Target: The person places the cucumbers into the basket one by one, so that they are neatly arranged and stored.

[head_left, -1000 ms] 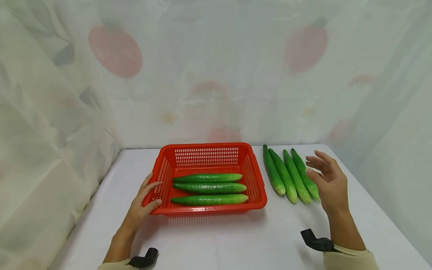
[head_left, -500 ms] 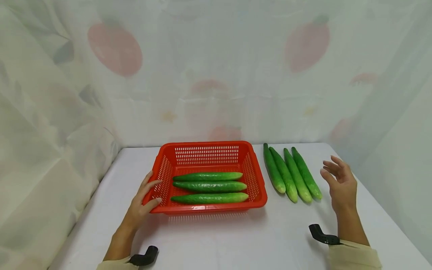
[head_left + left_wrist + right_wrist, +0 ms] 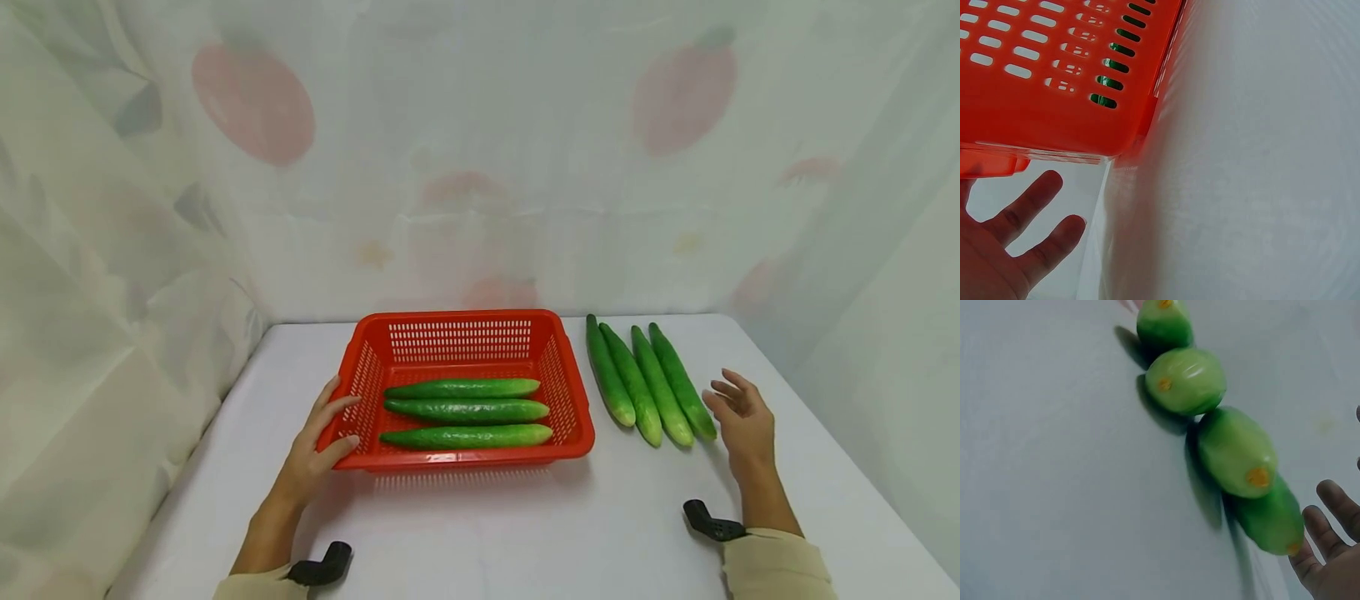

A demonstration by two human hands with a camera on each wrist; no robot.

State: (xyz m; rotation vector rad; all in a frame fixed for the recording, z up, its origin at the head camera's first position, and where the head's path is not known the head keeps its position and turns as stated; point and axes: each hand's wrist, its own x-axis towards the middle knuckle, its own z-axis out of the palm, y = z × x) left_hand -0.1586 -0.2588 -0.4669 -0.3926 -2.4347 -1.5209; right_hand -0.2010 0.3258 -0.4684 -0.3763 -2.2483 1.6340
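A red plastic basket [image 3: 463, 457] with slotted walls stands on the table, three cucumbers [image 3: 467, 410] lying crosswise inside it. My left hand [image 3: 309, 458] holds the basket at its left rim, thumb and a finger over the edge. In the left wrist view, two fingers [image 3: 1054, 247] stretch out below the rim, outside the basket wall. Right of the basket, several cucumbers [image 3: 651, 387] lie side by side, pale ends toward me. Beside the rightmost cucumber [image 3: 1272, 519], my right hand [image 3: 742, 421] hovers with fingers loosely bent and nothing in it.
White cloth covers the table [image 3: 480, 533]. A pale curtain [image 3: 480, 167] with fruit prints hangs behind it, and more sheeting [image 3: 112, 333] encloses the left and right sides. Black wrist-worn devices [image 3: 712, 523] sit at both cuffs.
My right hand moved right, away from over the loose cucumbers, then back slightly left and lower beside the rightmost one. The left hand and basket stayed put.
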